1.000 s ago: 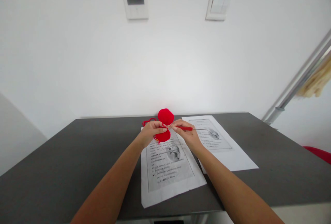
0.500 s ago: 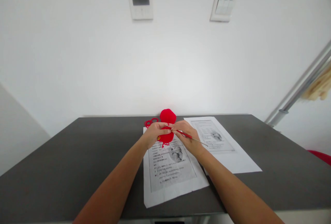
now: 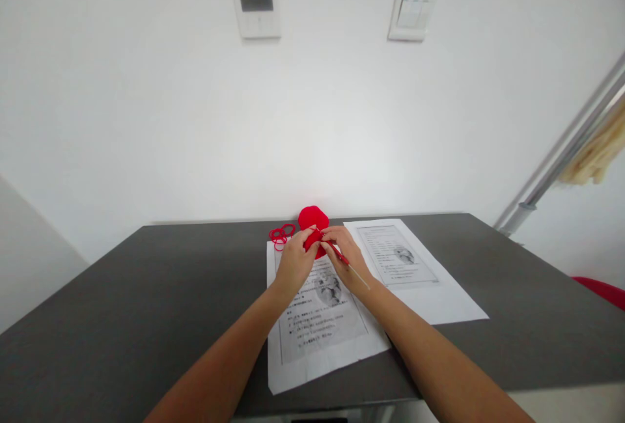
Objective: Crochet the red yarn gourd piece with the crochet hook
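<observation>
My left hand [image 3: 296, 257] pinches a red crocheted piece [image 3: 313, 239], which is partly hidden by the fingers. My right hand [image 3: 346, 252] is closed on a crochet hook [image 3: 344, 259] with a red grip; its thin metal shaft points back toward my wrist. The hook's working tip meets the red piece between both hands, but the stitch itself is too small to make out. Just behind the fingers sits a ball of red yarn [image 3: 313, 217]. Loose loops of red yarn [image 3: 280, 237] lie to the left of it.
Under my hands lies a printed sheet [image 3: 312, 361], with a second printed sheet [image 3: 439, 302] to its right. Both rest on a dark table [image 3: 122, 319] against a white wall [image 3: 312, 117]. A grey pole [image 3: 541, 192] slants at the right.
My left hand has turned more upright and folded the red piece up between the fingers. The hook's shaft now tilts more steeply toward my right wrist. The view has shifted slightly.
</observation>
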A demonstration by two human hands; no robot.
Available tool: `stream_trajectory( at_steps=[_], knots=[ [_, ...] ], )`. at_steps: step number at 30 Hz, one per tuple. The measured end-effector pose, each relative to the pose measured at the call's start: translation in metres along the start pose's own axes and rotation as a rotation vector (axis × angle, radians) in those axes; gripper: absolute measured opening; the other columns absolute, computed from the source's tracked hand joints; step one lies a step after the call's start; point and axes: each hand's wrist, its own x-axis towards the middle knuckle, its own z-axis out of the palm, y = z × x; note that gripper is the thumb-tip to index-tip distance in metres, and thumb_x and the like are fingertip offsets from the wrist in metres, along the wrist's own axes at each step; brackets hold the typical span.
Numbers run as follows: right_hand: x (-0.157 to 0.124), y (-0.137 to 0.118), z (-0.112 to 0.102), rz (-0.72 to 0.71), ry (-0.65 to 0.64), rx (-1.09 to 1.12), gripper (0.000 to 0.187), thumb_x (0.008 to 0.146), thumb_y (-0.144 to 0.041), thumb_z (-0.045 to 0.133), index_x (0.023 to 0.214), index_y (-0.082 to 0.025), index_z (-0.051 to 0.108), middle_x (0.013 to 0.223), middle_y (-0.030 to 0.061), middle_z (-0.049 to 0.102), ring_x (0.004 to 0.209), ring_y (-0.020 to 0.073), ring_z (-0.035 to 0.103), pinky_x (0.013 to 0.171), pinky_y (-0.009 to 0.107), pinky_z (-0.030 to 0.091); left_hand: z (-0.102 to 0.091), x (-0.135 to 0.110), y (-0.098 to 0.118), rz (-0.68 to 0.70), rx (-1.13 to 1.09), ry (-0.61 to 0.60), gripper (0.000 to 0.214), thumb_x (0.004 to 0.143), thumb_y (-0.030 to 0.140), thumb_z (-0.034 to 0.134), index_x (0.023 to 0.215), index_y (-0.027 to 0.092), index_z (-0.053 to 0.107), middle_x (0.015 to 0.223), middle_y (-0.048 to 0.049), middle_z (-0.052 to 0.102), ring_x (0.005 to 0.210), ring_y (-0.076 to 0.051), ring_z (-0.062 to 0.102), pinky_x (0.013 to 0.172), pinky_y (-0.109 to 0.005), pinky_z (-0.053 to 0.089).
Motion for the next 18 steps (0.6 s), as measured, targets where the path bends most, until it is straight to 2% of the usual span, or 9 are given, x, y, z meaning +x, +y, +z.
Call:
stream_trajectory(
  at_steps=[2,6,10,13,18],
  knots=[
    [-0.001,0.0,0.001,-0.029,-0.009,-0.034,0.01,0.09,-0.021,0.049,0.095,-0.023,0.057,0.104,0.0093,0.058,0.101,0.0215,0.056,0.089,0.039,0.046,0.003,-0.001,0.0,-0.106,-0.155,-0.079,0.026,0.07,0.021,0.068,0.095,0.017,0.071,0.101,-0.0088,0.072,0.099,-0.025,0.063,0.095,-0.04,0.044],
    [-0.001,-0.001,0.002,0.003,-0.008,0.023,0.009,0.09,-0.023,0.05,0.092,-0.024,0.058,0.099,0.007,0.061,0.096,0.021,0.057,0.088,0.039,0.046,-0.005,0.005,-0.002,-0.347,-0.576,-0.378,0.035,0.061,0.024,0.076,0.093,0.011,0.07,0.085,-0.0102,0.073,0.082,-0.024,0.067,0.083,-0.038,0.049],
    [0.001,-0.005,0.001,0.137,-0.001,0.173,0.007,0.087,-0.027,0.056,0.088,-0.024,0.063,0.093,0.0051,0.065,0.092,0.0202,0.06,0.086,0.036,0.047,-0.024,0.012,-0.004,-0.477,-0.65,-0.569,0.036,0.056,0.019,0.079,0.09,0.008,0.071,0.081,-0.012,0.073,0.073,-0.02,0.068,0.077,-0.033,0.049],
    [0.003,-0.009,-0.002,0.246,-0.025,0.276,0.011,0.085,-0.031,0.06,0.083,-0.023,0.066,0.087,0.0043,0.067,0.087,0.0198,0.062,0.083,0.035,0.048,-0.032,0.015,-0.004,-0.496,-0.613,-0.618,0.036,0.057,0.018,0.079,0.091,0.009,0.072,0.08,-0.0109,0.073,0.071,-0.018,0.067,0.074,-0.029,0.048],
    [0.006,-0.009,-0.004,0.312,-0.04,0.361,0.014,0.081,-0.035,0.064,0.08,-0.023,0.068,0.086,0.0041,0.068,0.087,0.0203,0.063,0.085,0.036,0.047,-0.03,0.016,-0.003,-0.386,-0.535,-0.543,0.038,0.055,0.022,0.079,0.092,0.012,0.073,0.082,-0.0086,0.074,0.074,-0.018,0.066,0.073,-0.028,0.046]
  ],
)
